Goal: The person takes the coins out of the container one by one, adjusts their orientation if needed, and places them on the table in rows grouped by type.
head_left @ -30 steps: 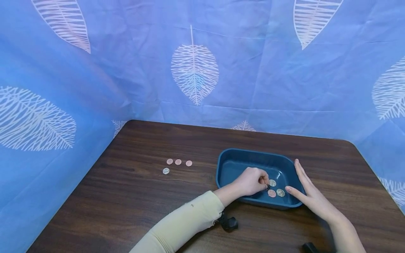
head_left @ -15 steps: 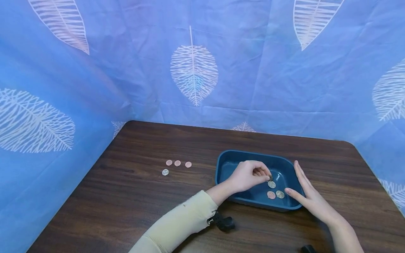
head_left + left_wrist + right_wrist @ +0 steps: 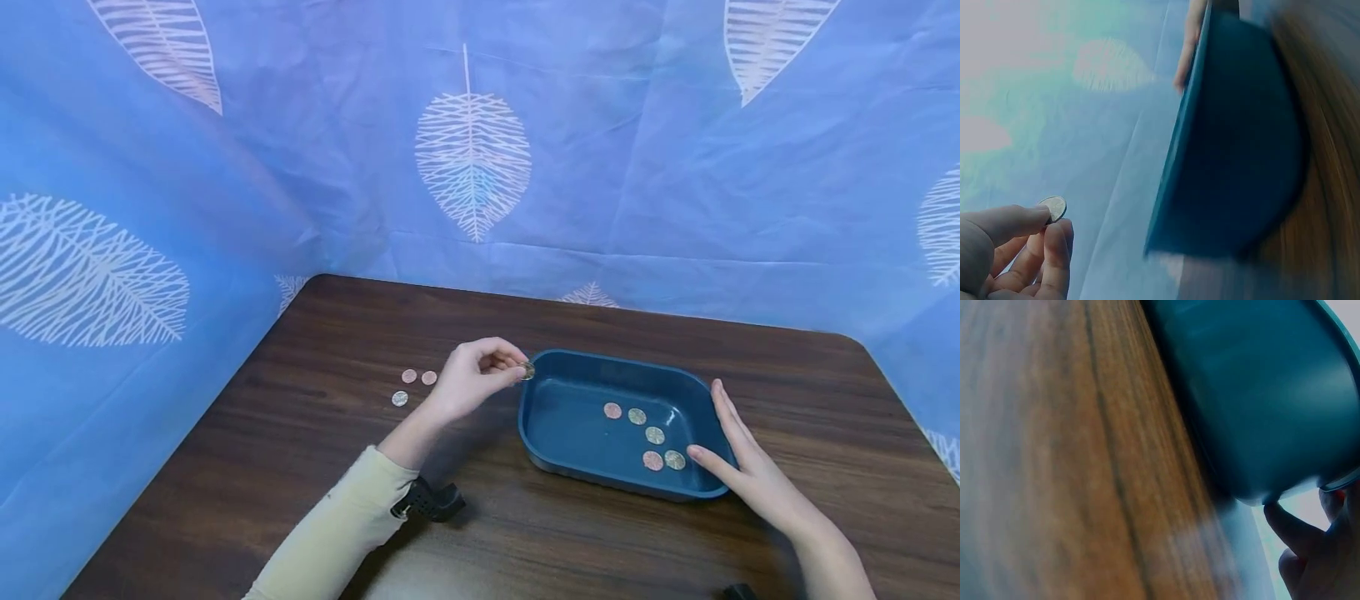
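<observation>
Between thumb and fingertips, my left hand [image 3: 468, 379] pinches a coin [image 3: 527, 370] just outside the left rim of a blue plastic bin. The left wrist view shows this coin [image 3: 1054, 208] as a silvery disc held near its edge. My right hand [image 3: 765, 483] rests on the right end of the bin [image 3: 566, 417], its fingers fairly straight along the outside and the thumb over the rim. Several coins [image 3: 655, 435], coppery and silvery, lie flat on the bin floor. On the table at left lie two copper coins [image 3: 408, 376] and a silver coin [image 3: 400, 398].
The bin stands on a dark wooden table [image 3: 315, 467] with rounded far corners. A blue cloth with white leaf prints [image 3: 600, 150] hangs behind and at the sides. A black wrist device [image 3: 427, 500] sits below the left cuff.
My left hand has lifted the coin out of the bin and moved it left, now hiding one copper coin on the table. My right hand has stayed at the bin.
</observation>
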Tool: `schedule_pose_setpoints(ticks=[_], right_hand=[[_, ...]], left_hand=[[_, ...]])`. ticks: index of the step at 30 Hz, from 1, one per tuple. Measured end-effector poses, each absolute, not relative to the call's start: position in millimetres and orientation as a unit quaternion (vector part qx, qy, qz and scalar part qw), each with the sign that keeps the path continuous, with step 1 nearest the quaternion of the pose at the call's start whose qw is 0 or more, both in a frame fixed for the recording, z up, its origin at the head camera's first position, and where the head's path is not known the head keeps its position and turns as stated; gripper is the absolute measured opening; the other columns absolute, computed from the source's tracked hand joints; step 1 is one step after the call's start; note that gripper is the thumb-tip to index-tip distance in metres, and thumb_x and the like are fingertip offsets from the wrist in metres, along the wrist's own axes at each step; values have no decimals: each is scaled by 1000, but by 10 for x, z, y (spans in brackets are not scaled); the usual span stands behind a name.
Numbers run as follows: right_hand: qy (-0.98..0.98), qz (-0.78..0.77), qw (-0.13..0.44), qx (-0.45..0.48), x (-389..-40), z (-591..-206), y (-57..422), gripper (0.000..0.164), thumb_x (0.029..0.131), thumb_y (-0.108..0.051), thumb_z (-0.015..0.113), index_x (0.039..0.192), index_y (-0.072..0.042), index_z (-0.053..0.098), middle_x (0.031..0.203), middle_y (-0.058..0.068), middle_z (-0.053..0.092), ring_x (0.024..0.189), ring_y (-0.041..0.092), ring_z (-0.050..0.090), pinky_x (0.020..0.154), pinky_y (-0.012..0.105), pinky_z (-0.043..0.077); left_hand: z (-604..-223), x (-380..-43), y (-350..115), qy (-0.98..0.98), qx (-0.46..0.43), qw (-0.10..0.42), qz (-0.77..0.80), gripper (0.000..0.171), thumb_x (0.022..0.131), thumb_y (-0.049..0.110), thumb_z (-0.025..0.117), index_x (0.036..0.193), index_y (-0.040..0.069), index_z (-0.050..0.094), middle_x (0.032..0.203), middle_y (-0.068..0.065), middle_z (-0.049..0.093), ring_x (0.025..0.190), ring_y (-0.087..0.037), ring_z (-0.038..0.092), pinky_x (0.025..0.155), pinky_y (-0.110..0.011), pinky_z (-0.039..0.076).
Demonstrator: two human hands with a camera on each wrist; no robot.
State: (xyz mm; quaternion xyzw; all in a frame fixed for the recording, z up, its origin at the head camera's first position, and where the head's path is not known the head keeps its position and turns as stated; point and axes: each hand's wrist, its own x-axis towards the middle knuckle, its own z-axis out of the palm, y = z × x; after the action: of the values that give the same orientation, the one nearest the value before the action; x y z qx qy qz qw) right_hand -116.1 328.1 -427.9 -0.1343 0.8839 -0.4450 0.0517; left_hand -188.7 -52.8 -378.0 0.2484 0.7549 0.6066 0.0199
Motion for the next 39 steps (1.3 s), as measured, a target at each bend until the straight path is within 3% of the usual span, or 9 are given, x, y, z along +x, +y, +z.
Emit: schedule_pose_setpoints(ticks=[5,14,27,39], right_hand=[[885,-443,50,-133,-1164,-4280,3281,87,99,-18,53,148,-38,-16,154,-9,-22,140,33,-21,90,80,-3],[887,-439,54,-132,-1176,-4290,3288,86,99,-19,52,147,-39,-17,154,-10,-23,139,35,-21,90,80,-3],[890,-432,55,-133,-1178,-4295,3296,86,99,-20,52,147,-38,-17,154,-8,-23,140,34,-21,92,78,-5],[887,-439,58,-135,-1180,-4303,3296,86,99,-18,52,147,-38,-17,154,-11,-23,140,31,-22,92,78,-6]], left_hand=[[-3945,-1945,-1004,795,210,-1,570,10,88,8,69,98,5,70,84,-5,67,74,-31,64,66,-36,53],[-4182,-1957,-1539,852,122,-2,509,7,87,7,69,94,4,71,81,-5,67,70,-22,61,59,-28,49],[-4357,-1937,-1680,891,66,10,450,7,84,4,72,90,3,70,78,-4,67,71,-17,62,61,-29,48],[-4391,-1979,-1644,918,118,-12,380,5,80,3,75,83,5,71,77,-2,67,71,-16,64,67,-34,51]])
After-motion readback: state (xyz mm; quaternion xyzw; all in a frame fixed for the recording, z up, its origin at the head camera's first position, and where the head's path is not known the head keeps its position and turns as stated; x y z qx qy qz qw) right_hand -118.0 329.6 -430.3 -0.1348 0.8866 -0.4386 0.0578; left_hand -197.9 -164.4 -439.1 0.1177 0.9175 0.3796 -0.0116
